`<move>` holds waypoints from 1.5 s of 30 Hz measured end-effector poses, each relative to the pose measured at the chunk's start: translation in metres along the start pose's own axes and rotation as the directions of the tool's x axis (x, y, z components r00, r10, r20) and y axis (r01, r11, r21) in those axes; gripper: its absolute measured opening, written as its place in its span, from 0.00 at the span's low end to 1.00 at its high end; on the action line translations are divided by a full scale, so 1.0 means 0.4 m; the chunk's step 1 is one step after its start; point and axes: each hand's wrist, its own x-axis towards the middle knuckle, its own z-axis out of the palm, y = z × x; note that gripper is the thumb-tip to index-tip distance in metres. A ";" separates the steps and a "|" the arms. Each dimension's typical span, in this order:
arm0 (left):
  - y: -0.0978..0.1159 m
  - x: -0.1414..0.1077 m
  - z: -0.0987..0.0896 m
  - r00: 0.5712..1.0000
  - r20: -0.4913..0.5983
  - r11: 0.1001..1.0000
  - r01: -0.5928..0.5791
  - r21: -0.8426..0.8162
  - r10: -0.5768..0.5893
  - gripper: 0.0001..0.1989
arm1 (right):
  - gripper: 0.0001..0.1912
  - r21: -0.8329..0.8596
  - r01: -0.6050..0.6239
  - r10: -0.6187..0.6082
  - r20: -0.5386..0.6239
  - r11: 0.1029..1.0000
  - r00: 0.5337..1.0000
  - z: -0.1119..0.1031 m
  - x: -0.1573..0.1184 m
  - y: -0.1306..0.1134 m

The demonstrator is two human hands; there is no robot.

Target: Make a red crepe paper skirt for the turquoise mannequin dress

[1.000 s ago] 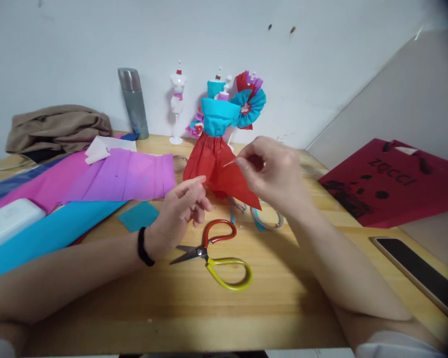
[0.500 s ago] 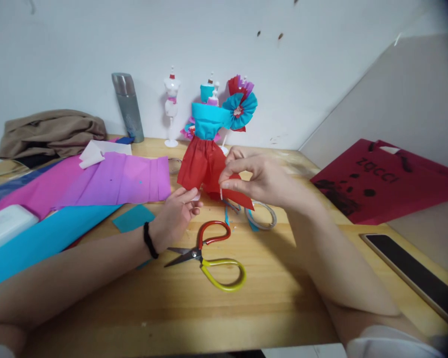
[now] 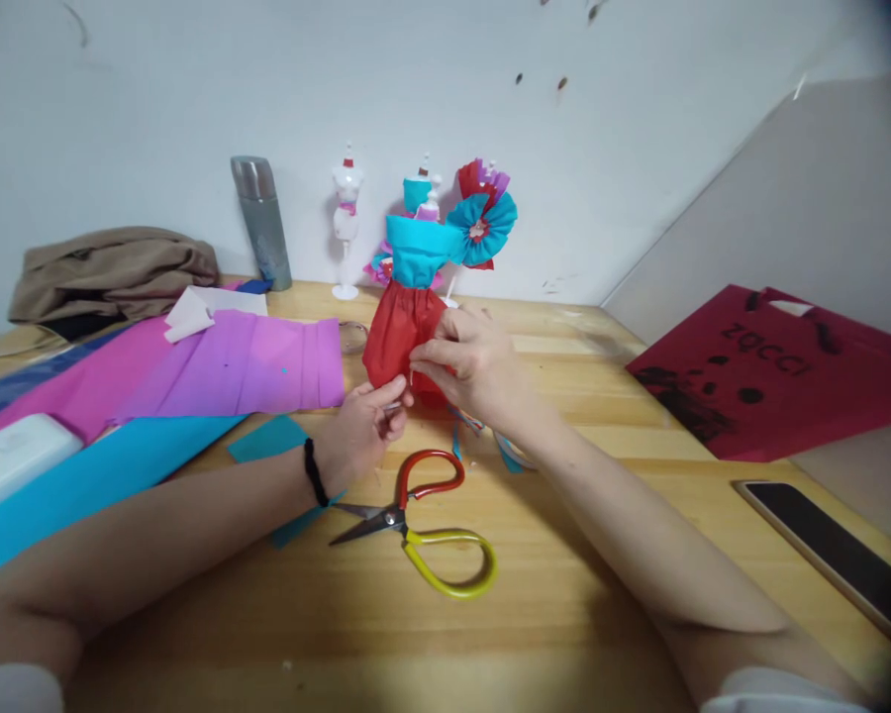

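While my left hand (image 3: pixel 363 426) curls by the lower edge of the red skirt (image 3: pixel 395 332), my right hand (image 3: pixel 411 360) pinches a thin white strip (image 3: pixel 412 377) there.
I judge this to be strip work along that edge, calling for a steady skirt next; what my left grips, I cannot tell. Beyond the scissors (image 3: pixel 392 518) stands the skirt, partly behind my right hand; purple paper (image 3: pixel 267 361) lies left of them, a phone (image 3: pixel 824 545) right.

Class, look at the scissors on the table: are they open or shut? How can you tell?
Open: the scissors' blades spread apart, with a gap between their tips.
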 end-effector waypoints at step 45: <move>0.008 -0.006 0.015 0.998 0.010 0.998 0.058 0.002 -0.058 0.16 | 0.10 0.063 -0.171 0.176 -0.091 0.983 0.980 0.009 -0.004 0.017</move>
